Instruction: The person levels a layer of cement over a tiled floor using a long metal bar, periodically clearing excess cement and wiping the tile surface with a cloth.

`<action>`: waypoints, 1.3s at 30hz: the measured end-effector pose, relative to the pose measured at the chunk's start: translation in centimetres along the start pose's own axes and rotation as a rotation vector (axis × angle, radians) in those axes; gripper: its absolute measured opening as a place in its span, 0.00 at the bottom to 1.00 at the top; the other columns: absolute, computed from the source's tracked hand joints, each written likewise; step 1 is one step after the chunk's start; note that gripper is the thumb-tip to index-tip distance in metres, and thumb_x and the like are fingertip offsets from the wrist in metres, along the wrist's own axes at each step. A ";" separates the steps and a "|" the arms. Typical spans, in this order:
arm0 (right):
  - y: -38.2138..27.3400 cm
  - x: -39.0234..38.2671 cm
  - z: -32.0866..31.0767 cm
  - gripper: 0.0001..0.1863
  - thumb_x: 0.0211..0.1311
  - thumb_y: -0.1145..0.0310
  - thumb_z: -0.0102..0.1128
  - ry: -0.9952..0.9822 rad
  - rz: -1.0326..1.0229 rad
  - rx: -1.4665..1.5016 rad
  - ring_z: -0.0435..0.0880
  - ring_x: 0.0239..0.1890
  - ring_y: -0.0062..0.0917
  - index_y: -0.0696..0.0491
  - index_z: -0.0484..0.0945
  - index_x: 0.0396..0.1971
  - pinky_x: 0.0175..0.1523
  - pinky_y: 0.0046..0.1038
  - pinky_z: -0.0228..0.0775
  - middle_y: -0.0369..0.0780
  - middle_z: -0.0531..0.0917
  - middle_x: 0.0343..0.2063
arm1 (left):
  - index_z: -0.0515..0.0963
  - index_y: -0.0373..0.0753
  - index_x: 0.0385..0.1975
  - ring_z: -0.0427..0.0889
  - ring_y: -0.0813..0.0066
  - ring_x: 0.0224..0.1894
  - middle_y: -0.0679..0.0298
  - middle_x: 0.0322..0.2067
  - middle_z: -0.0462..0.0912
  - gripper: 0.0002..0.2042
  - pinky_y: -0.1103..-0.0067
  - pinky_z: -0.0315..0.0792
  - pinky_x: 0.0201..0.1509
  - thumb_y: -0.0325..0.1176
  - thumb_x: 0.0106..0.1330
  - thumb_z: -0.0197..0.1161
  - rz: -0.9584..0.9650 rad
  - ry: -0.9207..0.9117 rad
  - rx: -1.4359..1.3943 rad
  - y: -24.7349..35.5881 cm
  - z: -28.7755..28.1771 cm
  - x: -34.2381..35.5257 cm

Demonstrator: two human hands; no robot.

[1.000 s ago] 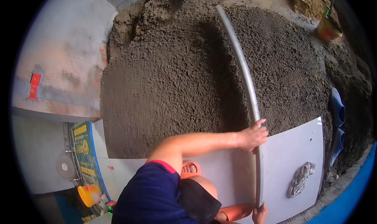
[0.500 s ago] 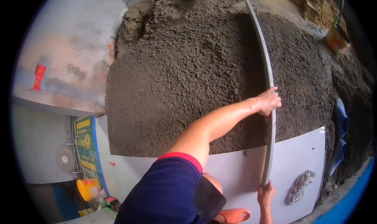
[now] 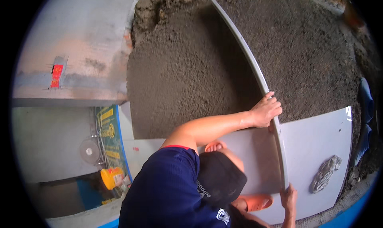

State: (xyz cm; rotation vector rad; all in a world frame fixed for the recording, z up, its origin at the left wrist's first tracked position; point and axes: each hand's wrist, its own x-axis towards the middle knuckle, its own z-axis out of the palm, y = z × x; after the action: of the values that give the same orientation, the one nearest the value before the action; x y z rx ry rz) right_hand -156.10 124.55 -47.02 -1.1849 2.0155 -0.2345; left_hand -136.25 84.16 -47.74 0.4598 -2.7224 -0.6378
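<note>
The smooth bar (image 3: 254,65) has swung its far end left over grainy mortar (image 3: 187,78), left grip (image 3: 265,110) and right grip (image 3: 289,197) clasping it.

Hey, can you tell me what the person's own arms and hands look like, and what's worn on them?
The left hand and right hand wear no gloves. The left arm comes out of a short navy sleeve with a thin red edge. The right forearm is uncovered where it shows.
</note>
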 end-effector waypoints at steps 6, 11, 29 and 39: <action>2.0 -2.3 -3.3 0.16 0.54 0.76 0.61 -0.095 -0.012 0.049 0.67 0.14 0.27 0.61 0.78 0.44 0.23 0.34 0.63 0.46 0.72 0.13 | 0.69 0.42 0.29 0.69 0.61 0.41 0.62 0.32 0.68 0.12 0.57 0.53 0.68 0.23 0.43 0.60 -0.136 0.145 0.064 6.2 2.9 -5.0; 6.4 -3.5 -5.8 0.20 0.54 0.79 0.61 -0.121 0.105 -0.035 0.67 0.17 0.27 0.59 0.77 0.50 0.26 0.33 0.64 0.45 0.72 0.16 | 0.73 0.40 0.27 0.72 0.62 0.43 0.60 0.31 0.71 0.04 0.65 0.58 0.61 0.29 0.52 0.56 -0.165 0.162 0.017 11.1 5.6 -6.9; 4.8 1.1 -7.9 0.24 0.54 0.85 0.60 -0.024 -0.060 -0.204 0.80 0.54 0.44 0.57 0.76 0.53 0.58 0.39 0.71 0.49 0.82 0.49 | 0.72 0.42 0.28 0.71 0.63 0.42 0.63 0.31 0.71 0.15 0.67 0.61 0.56 0.42 0.48 0.69 -0.329 0.213 0.224 6.1 0.5 -14.9; -3.3 7.6 -6.6 0.17 0.58 0.81 0.49 -0.016 -0.306 -0.304 0.82 0.50 0.44 0.57 0.79 0.46 0.54 0.38 0.74 0.47 0.83 0.49 | 0.73 0.41 0.30 0.71 0.63 0.42 0.63 0.32 0.71 0.22 0.66 0.61 0.56 0.52 0.48 0.70 -0.543 0.228 0.339 6.8 -4.5 -24.6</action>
State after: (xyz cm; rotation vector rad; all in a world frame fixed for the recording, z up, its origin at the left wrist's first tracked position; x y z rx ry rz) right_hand -160.56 115.19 -44.86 -1.6826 1.8942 -0.0682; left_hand -114.09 97.43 -46.09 1.2951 -2.4855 -0.2130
